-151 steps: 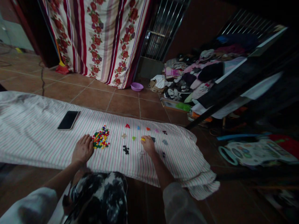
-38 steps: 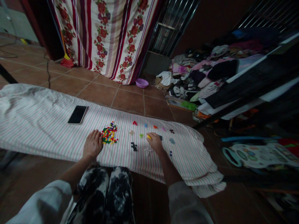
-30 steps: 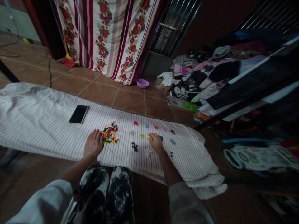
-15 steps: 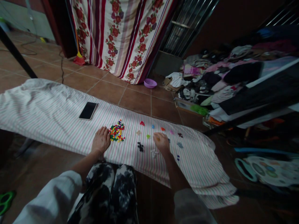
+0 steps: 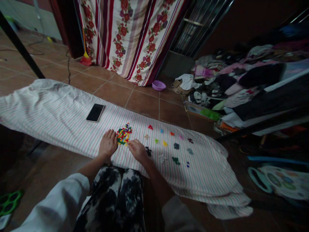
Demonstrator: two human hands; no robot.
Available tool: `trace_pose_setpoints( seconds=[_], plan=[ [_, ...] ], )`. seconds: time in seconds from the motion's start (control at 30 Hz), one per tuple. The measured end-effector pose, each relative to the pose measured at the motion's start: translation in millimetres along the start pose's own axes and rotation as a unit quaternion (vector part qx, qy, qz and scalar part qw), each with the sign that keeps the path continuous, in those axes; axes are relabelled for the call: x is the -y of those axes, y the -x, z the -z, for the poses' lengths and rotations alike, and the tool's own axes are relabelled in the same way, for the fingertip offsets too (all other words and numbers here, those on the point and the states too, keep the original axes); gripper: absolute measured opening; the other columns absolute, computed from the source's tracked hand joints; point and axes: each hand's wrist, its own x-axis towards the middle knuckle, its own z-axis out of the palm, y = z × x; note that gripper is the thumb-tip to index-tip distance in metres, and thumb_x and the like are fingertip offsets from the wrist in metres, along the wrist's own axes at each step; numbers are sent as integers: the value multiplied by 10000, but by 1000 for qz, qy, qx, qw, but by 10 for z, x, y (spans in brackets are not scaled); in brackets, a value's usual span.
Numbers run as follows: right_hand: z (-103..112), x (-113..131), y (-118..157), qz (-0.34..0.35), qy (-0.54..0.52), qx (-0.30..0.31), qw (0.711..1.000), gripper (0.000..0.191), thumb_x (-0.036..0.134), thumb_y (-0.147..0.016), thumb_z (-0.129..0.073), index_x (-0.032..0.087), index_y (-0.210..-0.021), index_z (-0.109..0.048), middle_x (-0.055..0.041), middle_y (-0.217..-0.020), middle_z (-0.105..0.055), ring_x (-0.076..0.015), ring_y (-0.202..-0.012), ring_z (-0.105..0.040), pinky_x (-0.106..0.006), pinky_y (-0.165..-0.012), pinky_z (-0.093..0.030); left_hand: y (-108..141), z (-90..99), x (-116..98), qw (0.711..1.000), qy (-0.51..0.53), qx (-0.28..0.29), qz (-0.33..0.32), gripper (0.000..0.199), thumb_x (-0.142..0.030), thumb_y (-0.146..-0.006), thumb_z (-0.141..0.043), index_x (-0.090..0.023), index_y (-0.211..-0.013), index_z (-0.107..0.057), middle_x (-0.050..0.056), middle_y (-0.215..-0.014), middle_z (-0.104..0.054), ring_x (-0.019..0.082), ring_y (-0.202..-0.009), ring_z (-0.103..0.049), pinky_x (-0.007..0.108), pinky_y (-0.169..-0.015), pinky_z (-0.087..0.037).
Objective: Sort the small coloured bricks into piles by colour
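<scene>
Right hand (image 5: 138,150) near frame centre, thumb and fingertips drawn close together at the lower right edge of the mixed heap (image 5: 124,134). Cannot tell whether a piece sits between the tips. Left hand (image 5: 108,142) lies palm down, fingers stretched out flat, along the heap's left edge; nothing seen in its grasp.

Heap: tiny pieces in red, yellow, green and other colours, left of frame centre. Pieces look light and hard, probably smooth; likely to skid or scatter if nudged, unlikely to break. Best hold, by my judgement: one piece at a time, thumb and forefinger across opposite sides, from the heap's loose rim. The cloth should give some grip underneath.

Right of the heap, single-colour groups, set apart from one another: black cluster (image 5: 148,151) just beside the right hand, then yellow cluster (image 5: 164,143), white cluster (image 5: 162,158), dark green cluster (image 5: 176,160), red cluster (image 5: 150,127) higher up, others around.

All on a tabletop (image 5: 60,103) under striped cloth. Phone (image 5: 95,112) lies upper left of the heap. Purple basin (image 5: 158,85) on the floor, upper centre.
</scene>
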Motion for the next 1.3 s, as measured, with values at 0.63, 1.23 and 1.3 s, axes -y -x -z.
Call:
trace_pose_setpoints(
  seconds=[0.63,1.23,1.3],
  plan=[
    [-406,114,127,25,76,-73,994,156,198,-974,-500,216,-983,-655,-69,-966,-653,-206,-970,-605,-335,-904,-507,13,11,-6,1000,-3,-13,-11,423,-268,-973,-313,-77,-1201,-614,206,-1325,-614,319,-1356,-478,509,-1121,-390],
    [-115,26,302,-66,-71,-172,980,181,223,-917,-520,220,-1011,-674,-56,-936,-685,-178,-853,-659,-293,-774,-547,5,28,5,1000,23,1,5,448,-301,-966,-321,-61,-1210,-609,236,-1344,-590,325,-1373,-453,527,-1141,-370],
    [51,-90,320,-68,-55,-199,976,197,212,-915,-502,217,-983,-687,-67,-938,-690,-186,-882,-660,-304,-803,-548,5,26,8,1000,22,-2,2,453,-316,-970,-311,-71,-1206,-610,231,-1341,-592,329,-1369,-456,538,-1131,-378]
  ],
)
